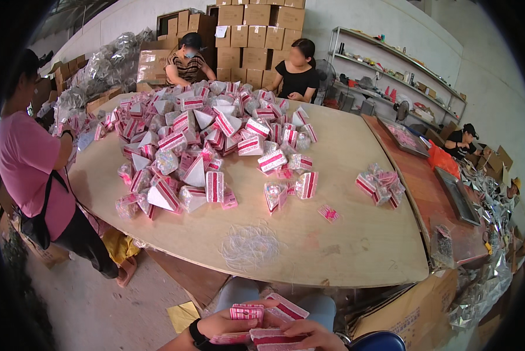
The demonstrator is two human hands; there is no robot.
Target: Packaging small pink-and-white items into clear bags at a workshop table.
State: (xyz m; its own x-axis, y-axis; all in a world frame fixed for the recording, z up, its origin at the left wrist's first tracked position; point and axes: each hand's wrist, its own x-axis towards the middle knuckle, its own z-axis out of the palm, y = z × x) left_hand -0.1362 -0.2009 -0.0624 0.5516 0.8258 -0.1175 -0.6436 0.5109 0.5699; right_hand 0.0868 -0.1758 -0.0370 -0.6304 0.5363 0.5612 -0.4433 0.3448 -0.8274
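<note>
Close to my lap, my left hand point(230, 324) is closed on a small pink printed card point(247, 313), its thumb and fingers at the card's edges. Another pink card point(230, 338) lies under that hand. My right hand point(315, 334) grips a pink-and-white toy cake slice point(277, 339) at the lower edge. A second cake slice point(287, 305) rests just beyond, touching the left fingertips. On the table before me lies a loose tangle of thin transparent strings point(249, 245). A big heap of wrapped cake slices point(183, 140) covers the table's far left part.
A small group of wrapped slices point(381, 184) and a pink card point(328, 213) lie on the wooden table point(356, 251). Beyond its right edge stands a red-brown bench point(406, 175) with metal trays point(455, 193). A person point(43, 152) stands left; two others sit across.
</note>
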